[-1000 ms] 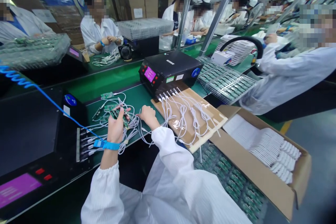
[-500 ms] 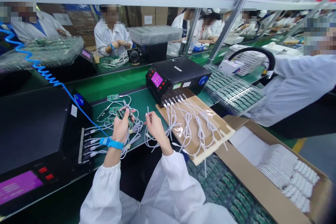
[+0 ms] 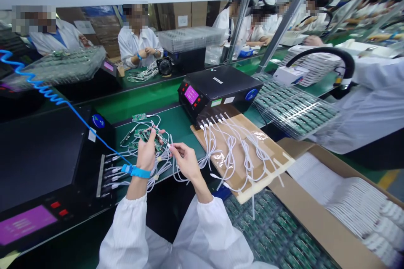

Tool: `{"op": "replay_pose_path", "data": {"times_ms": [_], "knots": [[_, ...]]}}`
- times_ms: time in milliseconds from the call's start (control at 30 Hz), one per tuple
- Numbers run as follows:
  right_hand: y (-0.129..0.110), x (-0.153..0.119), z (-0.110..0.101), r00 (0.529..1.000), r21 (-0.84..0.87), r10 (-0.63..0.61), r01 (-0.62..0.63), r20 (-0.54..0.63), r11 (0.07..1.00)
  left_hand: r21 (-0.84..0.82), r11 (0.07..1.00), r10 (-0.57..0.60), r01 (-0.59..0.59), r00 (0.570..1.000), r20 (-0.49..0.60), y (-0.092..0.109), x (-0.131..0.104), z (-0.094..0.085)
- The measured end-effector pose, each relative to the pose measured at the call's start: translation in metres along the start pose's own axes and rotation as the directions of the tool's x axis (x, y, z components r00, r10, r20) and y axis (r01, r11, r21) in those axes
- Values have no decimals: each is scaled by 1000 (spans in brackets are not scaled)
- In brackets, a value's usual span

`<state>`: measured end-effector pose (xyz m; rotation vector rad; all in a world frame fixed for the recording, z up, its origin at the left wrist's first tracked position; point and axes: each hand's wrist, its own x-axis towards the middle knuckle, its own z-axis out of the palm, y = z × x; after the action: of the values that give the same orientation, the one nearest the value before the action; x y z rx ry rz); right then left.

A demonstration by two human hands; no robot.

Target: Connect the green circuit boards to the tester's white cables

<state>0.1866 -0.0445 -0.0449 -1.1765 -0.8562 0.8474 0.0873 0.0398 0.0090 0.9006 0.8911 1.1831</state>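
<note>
My left hand point(image 3: 147, 150), with a blue wrist strap point(image 3: 139, 172) below it, is closed around several green circuit boards point(image 3: 145, 134). Close beside it, my right hand point(image 3: 184, 159) pinches the end of a white cable point(image 3: 169, 145) at the boards' right edge. Whether the cable's plug sits in a board is too small to tell. More boards and tangled white cables point(image 3: 162, 167) lie under and around my left hand on the green bench point(image 3: 176, 122). Other white cables point(image 3: 232, 145) run in bundles from a black tester over a brown board point(image 3: 217, 162).
The black tester point(image 3: 221, 88) with a purple screen stands behind the brown board. Another black tester point(image 3: 47, 151) fills the left. A carton point(image 3: 303, 201) of white cables and trays of boards point(image 3: 271, 227) are at the lower right. A coiled blue cord point(image 3: 41, 86) hangs left. Co-workers sit opposite and right.
My right hand has moved left with the cable end, up to the boards in my left hand. My left hand keeps its grip. The view has shifted slightly.
</note>
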Motion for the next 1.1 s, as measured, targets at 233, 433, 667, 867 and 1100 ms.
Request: {"op": "replay_pose_path", "data": {"times_ms": [233, 433, 667, 867, 1100], "knots": [[3, 0, 0, 1000, -17, -5, 5, -2, 1000, 9, 1000, 14, -14, 1000, -8, 1, -1, 1], [7, 1, 3, 999, -13, -8, 7, -32, 1000, 128, 984, 121, -125, 992, 41, -5, 1, -4], [5, 3, 9, 997, -65, -1, -3, -73, 998, 274, 929, 227, -250, 967, 113, -2, -1, -4], [1, 9, 10, 998, -40, 20, -23, -59, 999, 222, 952, 192, -213, 975, 113, 0, 6, -6], [-4, 13, 9, 986, 79, -33, 47, -161, 996, 272, 923, 224, -272, 955, 195, 2, 1, -6]]}}
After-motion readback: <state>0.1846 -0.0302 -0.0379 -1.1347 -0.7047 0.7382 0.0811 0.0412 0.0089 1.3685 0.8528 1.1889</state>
